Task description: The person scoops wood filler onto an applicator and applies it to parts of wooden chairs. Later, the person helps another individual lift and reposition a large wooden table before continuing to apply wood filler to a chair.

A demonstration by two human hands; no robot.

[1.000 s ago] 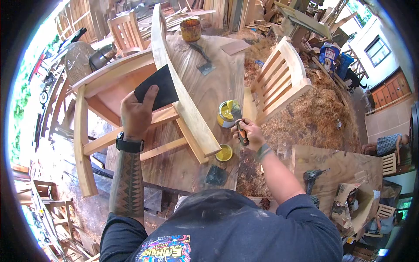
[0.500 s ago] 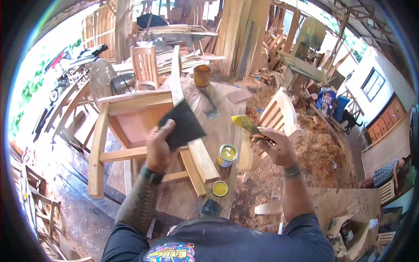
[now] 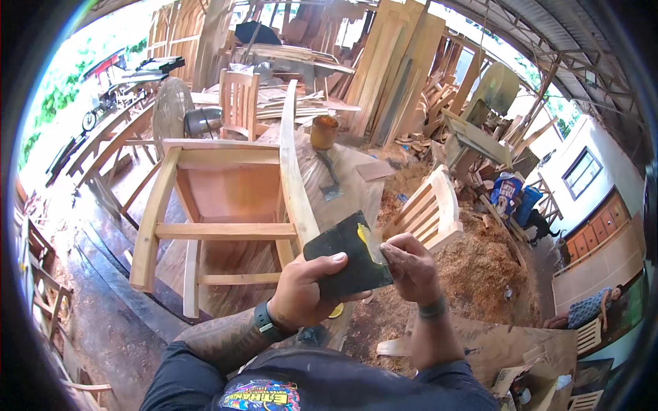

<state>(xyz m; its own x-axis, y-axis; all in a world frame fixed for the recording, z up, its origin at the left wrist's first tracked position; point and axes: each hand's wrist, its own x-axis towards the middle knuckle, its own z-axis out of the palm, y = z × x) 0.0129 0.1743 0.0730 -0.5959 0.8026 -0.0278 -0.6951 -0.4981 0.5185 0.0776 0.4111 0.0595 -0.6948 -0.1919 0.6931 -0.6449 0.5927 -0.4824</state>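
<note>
My left hand grips a flat black square board, thumb on top and fingers beneath. A smear of yellow paste lies near the board's far right edge. My right hand is closed on a putty knife, its blade laid against the board beside the paste. The handle is hidden in my fingers. Left of my hands, an unfinished wooden chair lies tipped on the worktable. A bit of a yellow-coated lid shows below the board. The paste can is out of sight behind my hands.
Farther along the table stand a rusty can and a scraper. A slatted chair back rises at right, beside a sawdust heap. A fan is beyond the chair. A person sits at far right.
My hands have come together: the board moved right and down, and the putty knife moved down onto it. Yellow paste now shows on the board. The view has shifted slightly.
</note>
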